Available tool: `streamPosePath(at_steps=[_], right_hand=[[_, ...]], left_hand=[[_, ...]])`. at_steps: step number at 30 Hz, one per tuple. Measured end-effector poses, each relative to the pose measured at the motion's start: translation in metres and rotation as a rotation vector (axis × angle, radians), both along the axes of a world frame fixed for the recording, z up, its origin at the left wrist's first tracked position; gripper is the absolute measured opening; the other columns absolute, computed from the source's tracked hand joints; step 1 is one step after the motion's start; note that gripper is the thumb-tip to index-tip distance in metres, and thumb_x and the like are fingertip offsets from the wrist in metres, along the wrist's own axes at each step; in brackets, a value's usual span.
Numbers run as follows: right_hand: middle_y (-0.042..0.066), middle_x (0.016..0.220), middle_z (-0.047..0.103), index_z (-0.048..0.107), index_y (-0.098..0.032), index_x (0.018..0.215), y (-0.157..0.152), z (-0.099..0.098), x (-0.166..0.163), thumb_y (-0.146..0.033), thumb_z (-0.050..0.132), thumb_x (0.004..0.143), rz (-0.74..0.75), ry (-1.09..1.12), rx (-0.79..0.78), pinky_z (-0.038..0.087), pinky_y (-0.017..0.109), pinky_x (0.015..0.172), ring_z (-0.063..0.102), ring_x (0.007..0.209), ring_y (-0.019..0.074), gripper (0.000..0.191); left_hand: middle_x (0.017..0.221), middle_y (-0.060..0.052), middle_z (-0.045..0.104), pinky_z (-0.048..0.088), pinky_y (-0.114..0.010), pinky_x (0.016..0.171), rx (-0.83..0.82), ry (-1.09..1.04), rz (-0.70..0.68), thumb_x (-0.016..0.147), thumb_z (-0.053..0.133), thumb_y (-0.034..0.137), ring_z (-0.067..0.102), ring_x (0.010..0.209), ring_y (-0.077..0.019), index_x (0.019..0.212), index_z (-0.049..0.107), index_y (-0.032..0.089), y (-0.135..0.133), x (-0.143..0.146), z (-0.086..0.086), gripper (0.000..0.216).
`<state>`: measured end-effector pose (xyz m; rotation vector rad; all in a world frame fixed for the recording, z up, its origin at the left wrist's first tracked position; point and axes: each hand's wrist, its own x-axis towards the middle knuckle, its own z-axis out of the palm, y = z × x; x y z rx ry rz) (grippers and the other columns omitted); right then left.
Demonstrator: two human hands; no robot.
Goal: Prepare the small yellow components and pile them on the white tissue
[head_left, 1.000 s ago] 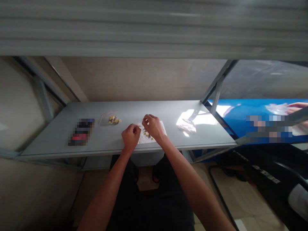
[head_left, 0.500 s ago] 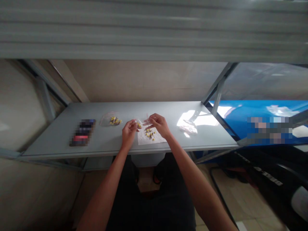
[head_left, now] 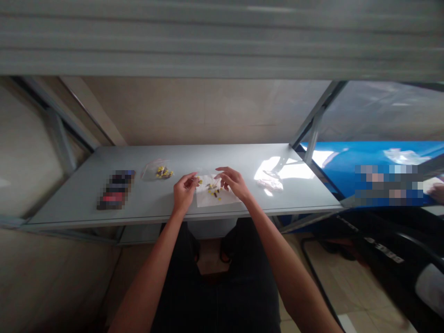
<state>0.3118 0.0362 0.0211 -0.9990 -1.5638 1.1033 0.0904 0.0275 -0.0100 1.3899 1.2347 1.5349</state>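
My left hand (head_left: 184, 190) is closed, its fingertips pinching a small clear plastic bag with yellow bits (head_left: 200, 181) showing at its edge. Over the right part of a white sheet (head_left: 204, 199) hovers my right hand (head_left: 233, 182), fingers curved and apart; nothing plain shows between them. Below those fingers, several small yellow-and-dark parts (head_left: 215, 191) lie loose on the sheet; they are too small to name more exactly. Left of my left hand, a clear zip bag (head_left: 148, 172) lies flat with more yellow-and-dark parts (head_left: 164, 173) in it.
A blurred-out dark and red item (head_left: 116, 189) lies on the left of the grey table (head_left: 79, 185). Crumpled clear bags (head_left: 270, 181) rest at the right. A metal shelf (head_left: 222, 41) hangs overhead. Another person's hand (head_left: 436, 190) shows by the blue table (head_left: 340, 162).
My right hand has come away from the small bag and lowered over the loose parts. My left hand keeps its hold nearly in place. Another person's hand has appeared at far right.
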Motion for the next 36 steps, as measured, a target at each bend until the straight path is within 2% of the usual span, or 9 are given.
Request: streamPosePath(at_steps=[4, 9, 12, 16, 23, 28, 33, 36], right_hand=[[0.006, 0.09, 0.075, 0.073, -0.016, 0.11, 0.003, -0.011, -0.003, -0.049, 0.069, 0.086, -0.07, -0.055, 0.077, 0.053, 0.025, 0.065, 0.065, 0.073, 0.0138, 0.041], [0.004, 0.075, 0.071, 0.072, -0.016, 0.091, 0.005, -0.017, -0.006, -0.053, 0.067, 0.084, -0.109, -0.053, 0.022, 0.048, 0.023, 0.055, 0.062, 0.065, 0.0143, 0.037], [0.002, 0.069, 0.068, 0.071, -0.017, 0.09, 0.004, -0.017, -0.006, -0.054, 0.068, 0.084, -0.099, -0.03, -0.005, 0.046, 0.023, 0.053, 0.06, 0.06, 0.0134, 0.038], [0.001, 0.067, 0.066, 0.07, -0.017, 0.089, 0.004, -0.018, -0.005, -0.053, 0.068, 0.084, -0.087, -0.003, -0.001, 0.045, 0.024, 0.056, 0.057, 0.058, 0.0126, 0.037], [-0.001, 0.063, 0.063, 0.071, -0.016, 0.09, 0.004, -0.021, -0.003, -0.051, 0.067, 0.084, -0.074, -0.034, -0.008, 0.041, 0.024, 0.055, 0.052, 0.055, 0.0115, 0.036], [0.0, 0.066, 0.066, 0.068, -0.016, 0.088, 0.007, -0.027, -0.002, -0.049, 0.068, 0.085, -0.06, 0.014, -0.021, 0.039, 0.024, 0.053, 0.049, 0.052, 0.0103, 0.033], [0.002, 0.071, 0.07, 0.067, -0.018, 0.085, 0.009, -0.031, -0.003, -0.049, 0.069, 0.085, -0.063, 0.04, -0.008, 0.041, 0.025, 0.053, 0.051, 0.052, 0.0111, 0.03], [0.003, 0.074, 0.072, 0.068, -0.019, 0.086, 0.009, -0.033, -0.003, -0.045, 0.066, 0.087, -0.073, 0.009, 0.01, 0.043, 0.026, 0.054, 0.054, 0.054, 0.0121, 0.026]], left_hand=[[0.092, -0.007, 0.075, 0.057, -0.028, 0.072, 0.047, 0.076, 0.015, 0.086, 0.075, 0.045, 0.07, 0.077, -0.0167, 0.111, 0.078, 0.019, 0.0, 0.0, 0.0, 0.036], [0.093, -0.007, 0.076, 0.058, -0.028, 0.075, 0.016, -0.03, -0.022, 0.085, 0.077, 0.046, 0.071, 0.078, -0.0169, 0.119, 0.076, 0.018, -0.002, 0.001, 0.001, 0.045], [0.098, -0.009, 0.077, 0.059, -0.03, 0.078, 0.002, -0.074, -0.034, 0.084, 0.078, 0.047, 0.072, 0.082, -0.0179, 0.12, 0.075, 0.018, -0.002, 0.001, 0.002, 0.046], [0.096, -0.01, 0.079, 0.059, -0.031, 0.081, -0.011, -0.102, 0.001, 0.082, 0.079, 0.047, 0.074, 0.085, -0.0195, 0.11, 0.077, 0.016, 0.001, 0.001, 0.001, 0.041], [0.093, -0.01, 0.08, 0.057, -0.03, 0.074, -0.025, -0.064, 0.035, 0.082, 0.079, 0.048, 0.076, 0.088, -0.0222, 0.103, 0.078, 0.017, 0.007, 0.0, 0.003, 0.037], [0.094, -0.01, 0.079, 0.058, -0.028, 0.068, -0.006, -0.104, -0.02, 0.081, 0.08, 0.049, 0.075, 0.087, -0.0215, 0.104, 0.077, 0.017, 0.009, 0.002, 0.007, 0.039], [0.099, -0.01, 0.079, 0.058, -0.026, 0.069, -0.018, -0.17, -0.082, 0.077, 0.085, 0.047, 0.074, 0.087, -0.0191, 0.111, 0.075, 0.016, 0.008, 0.004, 0.01, 0.047], [0.097, -0.01, 0.079, 0.059, -0.027, 0.071, -0.031, -0.195, -0.075, 0.074, 0.087, 0.044, 0.074, 0.086, -0.0187, 0.108, 0.075, 0.016, 0.008, 0.006, 0.011, 0.047]])
